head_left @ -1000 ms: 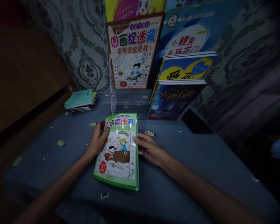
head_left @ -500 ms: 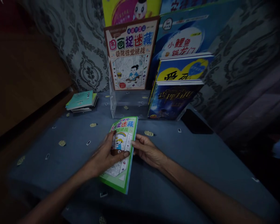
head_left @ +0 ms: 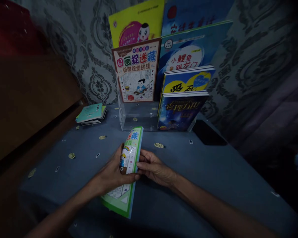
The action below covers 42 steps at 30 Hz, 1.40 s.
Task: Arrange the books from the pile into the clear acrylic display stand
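Note:
A thin green-bordered picture book point(head_left: 127, 191) is held over the front of the table, its cover facing up and bowed along its length. My left hand point(head_left: 114, 172) grips it from the left, with the thumb lying across the cover toward the right edge. On the other side, my right hand point(head_left: 155, 167) pinches the right edge between thumb and fingers; some fingertips are hidden behind the book. Beyond the hands is a clear tiered book stand point(head_left: 139, 120), which holds a brown-bordered picture book point(head_left: 136, 72) on its left side.
On the stand's right are a dark blue book point(head_left: 181, 112), a yellow-and-blue book point(head_left: 186, 82) and larger books behind. A small stack of books point(head_left: 91, 113) lies at the left. A flat black object point(head_left: 208, 133) rests at right on the patterned blue tablecloth point(head_left: 188, 172).
The green-bordered book has become more curved and narrower to my view, with its cover title partly turned out of sight. The camera view has tilted up slightly. Both hands keep hold.

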Tool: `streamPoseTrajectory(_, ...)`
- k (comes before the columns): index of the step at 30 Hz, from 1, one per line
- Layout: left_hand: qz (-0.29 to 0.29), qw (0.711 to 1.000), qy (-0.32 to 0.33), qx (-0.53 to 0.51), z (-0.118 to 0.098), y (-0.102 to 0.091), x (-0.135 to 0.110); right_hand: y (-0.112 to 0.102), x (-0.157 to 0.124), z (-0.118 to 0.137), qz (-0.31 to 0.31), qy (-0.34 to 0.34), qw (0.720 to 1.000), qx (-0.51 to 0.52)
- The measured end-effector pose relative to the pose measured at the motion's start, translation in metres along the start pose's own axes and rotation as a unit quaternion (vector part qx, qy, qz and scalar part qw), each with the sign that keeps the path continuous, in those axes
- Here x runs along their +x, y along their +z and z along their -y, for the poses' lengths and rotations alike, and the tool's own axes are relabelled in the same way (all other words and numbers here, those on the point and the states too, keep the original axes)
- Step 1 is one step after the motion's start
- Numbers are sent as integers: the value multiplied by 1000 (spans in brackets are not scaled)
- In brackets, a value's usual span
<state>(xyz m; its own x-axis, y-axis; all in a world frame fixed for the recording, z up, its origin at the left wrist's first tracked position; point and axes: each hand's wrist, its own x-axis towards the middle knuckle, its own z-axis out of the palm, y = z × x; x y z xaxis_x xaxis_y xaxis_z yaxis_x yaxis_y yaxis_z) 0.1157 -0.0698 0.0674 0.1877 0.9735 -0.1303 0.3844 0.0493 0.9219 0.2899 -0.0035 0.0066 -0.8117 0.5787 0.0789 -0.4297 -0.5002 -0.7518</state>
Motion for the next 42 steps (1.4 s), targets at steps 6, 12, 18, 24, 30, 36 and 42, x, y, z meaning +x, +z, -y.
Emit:
streamPoseTrajectory(6, -13, 999, -34, -11, -1, 0, -3, -3, -2, -1, 32, 20, 999, -17)
streamPoseTrajectory(12, -2, 1000, -4, -30, 5, -2, -4, 0, -3, 1, 52, 21, 998, -40)
streamPoseTrajectory(18, -14, 999, 11, -40, 8, 0, -3, 1, -3, 1, 46, 12, 998, -42)
streamPoseTrajectory(24, -48, 998, 15, 32, 2, 4, -6, 2, -4, 4, 30, 15, 998, -44)
streamPoseTrajectory(30, -58, 994, 14, 94, -2, 4, -8, 3, -4, 6, 37, 12, 999, -29)
streamPoseTrajectory(36, 1, 948, 14, 317, 3, -11, -7, 5, -4, 3, 31, 47, 997, -45)
streamPoseTrajectory(42, 68, 857, -80, 504, 13, -13, -2, -25, 6, -2, -211, 24, 973, -91)
